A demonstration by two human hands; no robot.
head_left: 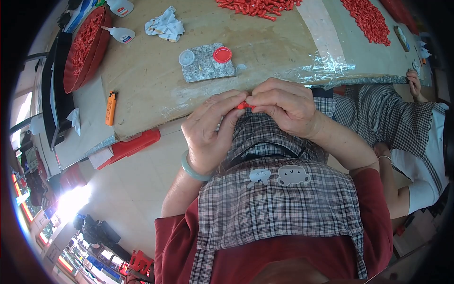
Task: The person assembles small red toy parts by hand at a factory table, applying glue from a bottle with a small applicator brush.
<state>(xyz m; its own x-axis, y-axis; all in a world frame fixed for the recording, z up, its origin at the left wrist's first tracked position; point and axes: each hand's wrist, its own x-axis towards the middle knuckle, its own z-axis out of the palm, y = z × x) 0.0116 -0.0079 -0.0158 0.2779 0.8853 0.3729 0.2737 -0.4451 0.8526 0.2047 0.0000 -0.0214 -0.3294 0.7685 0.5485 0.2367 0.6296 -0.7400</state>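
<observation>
Just off the table's near edge, my left hand (pixel 208 127) and my right hand (pixel 289 105) meet fingertip to fingertip. Both are closed in a pinch on one small red piece (pixel 243 105), mostly covered by the fingers, so its full shape is hidden. Beyond them on the table lies a speckled grey stone slab (pixel 208 72). It carries a small whitish round dish (pixel 186 57) on its left and a red round lid or shallow cup (pixel 222 55) on its right.
Red pieces form one pile (pixel 257 6) at the back and another (pixel 366 23) at the right. A red basin (pixel 69 81) of them stands left, near squeeze bottles (pixel 122 35), a crumpled tissue (pixel 164 23) and an orange lighter (pixel 110 109). A co-worker's hand (pixel 414 83) touches the right edge.
</observation>
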